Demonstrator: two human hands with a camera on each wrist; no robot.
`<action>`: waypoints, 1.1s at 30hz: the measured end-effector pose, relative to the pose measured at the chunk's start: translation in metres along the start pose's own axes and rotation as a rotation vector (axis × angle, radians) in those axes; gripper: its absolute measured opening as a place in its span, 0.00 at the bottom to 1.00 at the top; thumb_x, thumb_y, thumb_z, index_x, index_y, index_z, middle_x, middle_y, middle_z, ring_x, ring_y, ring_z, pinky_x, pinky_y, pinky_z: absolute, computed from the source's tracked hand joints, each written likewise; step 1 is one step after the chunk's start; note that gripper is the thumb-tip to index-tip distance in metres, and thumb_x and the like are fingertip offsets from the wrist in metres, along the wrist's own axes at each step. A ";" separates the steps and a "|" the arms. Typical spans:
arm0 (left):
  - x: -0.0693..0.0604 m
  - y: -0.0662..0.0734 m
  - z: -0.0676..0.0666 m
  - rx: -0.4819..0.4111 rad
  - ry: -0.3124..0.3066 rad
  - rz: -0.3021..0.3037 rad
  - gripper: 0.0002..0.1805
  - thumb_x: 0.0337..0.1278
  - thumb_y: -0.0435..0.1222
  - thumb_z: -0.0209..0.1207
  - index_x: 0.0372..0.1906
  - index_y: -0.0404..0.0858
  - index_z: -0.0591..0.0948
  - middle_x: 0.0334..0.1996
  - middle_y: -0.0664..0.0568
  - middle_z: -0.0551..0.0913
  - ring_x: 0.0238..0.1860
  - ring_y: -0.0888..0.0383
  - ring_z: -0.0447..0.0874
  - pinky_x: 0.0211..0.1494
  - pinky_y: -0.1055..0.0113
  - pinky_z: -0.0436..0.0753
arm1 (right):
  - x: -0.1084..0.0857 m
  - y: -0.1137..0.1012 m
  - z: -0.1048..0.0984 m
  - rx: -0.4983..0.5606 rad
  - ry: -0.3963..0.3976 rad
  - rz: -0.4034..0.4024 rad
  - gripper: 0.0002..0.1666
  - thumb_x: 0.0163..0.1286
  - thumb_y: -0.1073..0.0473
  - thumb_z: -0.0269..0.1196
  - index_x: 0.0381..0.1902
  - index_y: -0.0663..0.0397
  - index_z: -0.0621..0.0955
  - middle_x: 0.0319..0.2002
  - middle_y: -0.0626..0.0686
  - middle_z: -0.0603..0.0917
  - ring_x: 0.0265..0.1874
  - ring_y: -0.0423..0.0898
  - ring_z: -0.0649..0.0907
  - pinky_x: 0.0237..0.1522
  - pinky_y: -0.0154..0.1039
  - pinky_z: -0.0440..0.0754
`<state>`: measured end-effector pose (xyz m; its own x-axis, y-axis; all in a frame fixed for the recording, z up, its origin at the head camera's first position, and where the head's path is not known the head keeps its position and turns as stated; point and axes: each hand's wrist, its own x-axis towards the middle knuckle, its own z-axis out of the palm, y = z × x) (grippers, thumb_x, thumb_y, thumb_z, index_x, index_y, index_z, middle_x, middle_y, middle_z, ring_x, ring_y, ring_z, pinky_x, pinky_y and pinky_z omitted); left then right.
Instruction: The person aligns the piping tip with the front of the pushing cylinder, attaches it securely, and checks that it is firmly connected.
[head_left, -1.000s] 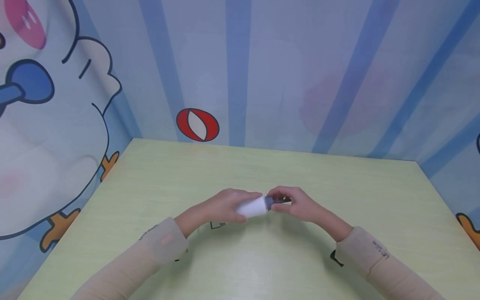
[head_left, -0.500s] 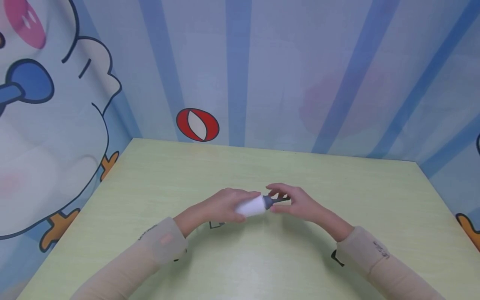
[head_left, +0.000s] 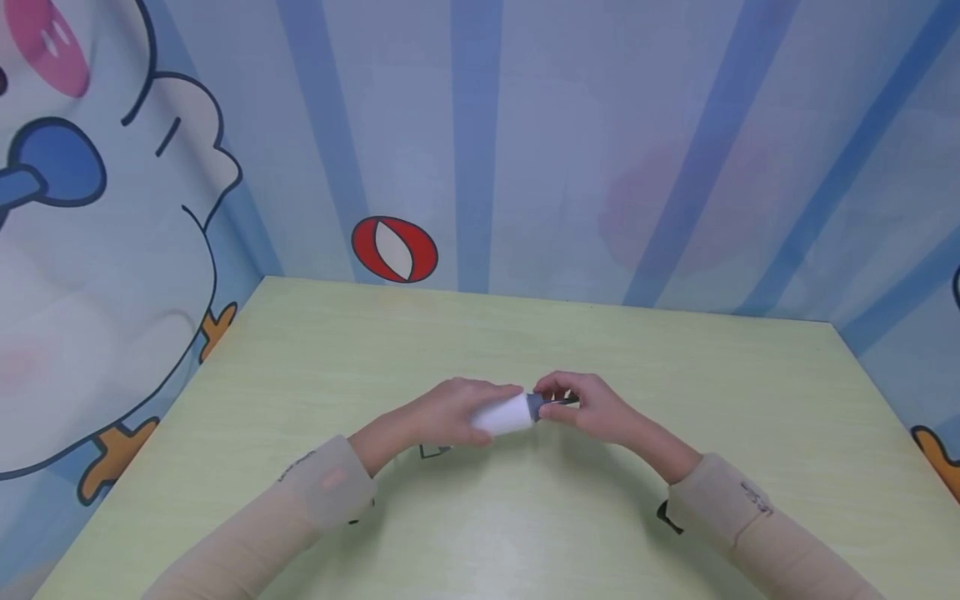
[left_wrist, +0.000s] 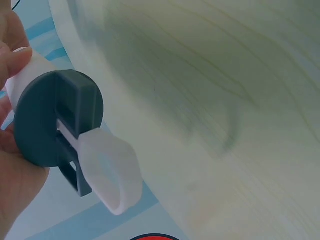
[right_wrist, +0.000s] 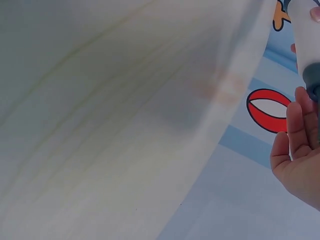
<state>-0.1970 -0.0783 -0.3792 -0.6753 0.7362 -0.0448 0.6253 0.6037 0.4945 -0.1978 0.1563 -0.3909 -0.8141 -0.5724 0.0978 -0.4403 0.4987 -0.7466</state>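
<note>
A white, bottle-like cylinder (head_left: 504, 415) lies nearly level between both hands above the table. My left hand (head_left: 448, 408) grips its body, thumb and fingers on opposite sides. The cylinder's dark end disc (left_wrist: 37, 122) faces the left wrist camera, with slotted dark pieces and a white loop (left_wrist: 111, 170) sticking out. At its right end is a dark tapered collar (head_left: 535, 407) with a thin dark rod. My right hand (head_left: 596, 408) pinches about this collar with thumb and fingers. In the right wrist view, the collar (right_wrist: 312, 80) sits above the fingers, partly cut off by the frame edge.
A pale green table (head_left: 487, 533) spreads under both forearms. Behind it rises a blue striped backdrop (head_left: 555, 150) with cartoon prints, meeting the table's far edge. Beige sleeves (head_left: 300, 500) cover both forearms, with small dark parts under the cuffs.
Half a second ago the right fingers were spread a little off the collar; now they have closed on it again. The left hand and the cylinder have barely moved.
</note>
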 end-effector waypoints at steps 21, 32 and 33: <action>0.000 0.001 0.004 0.012 -0.002 0.006 0.35 0.46 0.37 0.61 0.64 0.48 0.63 0.55 0.55 0.74 0.45 0.60 0.73 0.44 0.67 0.73 | -0.003 -0.002 -0.002 0.051 -0.036 -0.008 0.18 0.56 0.60 0.62 0.44 0.58 0.71 0.36 0.51 0.77 0.34 0.45 0.75 0.40 0.42 0.74; 0.002 0.003 0.003 0.032 -0.002 0.034 0.35 0.46 0.37 0.60 0.63 0.46 0.64 0.54 0.54 0.74 0.44 0.60 0.73 0.43 0.67 0.73 | -0.004 -0.002 -0.005 0.049 -0.056 0.061 0.17 0.65 0.55 0.53 0.47 0.60 0.70 0.35 0.57 0.82 0.34 0.51 0.80 0.32 0.37 0.74; 0.001 0.002 0.004 0.033 -0.003 0.028 0.35 0.46 0.37 0.61 0.63 0.47 0.64 0.54 0.54 0.74 0.45 0.60 0.73 0.43 0.67 0.74 | -0.004 -0.002 -0.005 0.039 -0.050 0.051 0.17 0.64 0.55 0.54 0.47 0.59 0.71 0.37 0.57 0.82 0.35 0.50 0.80 0.33 0.37 0.75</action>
<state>-0.1951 -0.0748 -0.3812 -0.6564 0.7537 -0.0337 0.6565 0.5926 0.4667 -0.1958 0.1605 -0.3863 -0.8150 -0.5788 0.0265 -0.3826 0.5032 -0.7748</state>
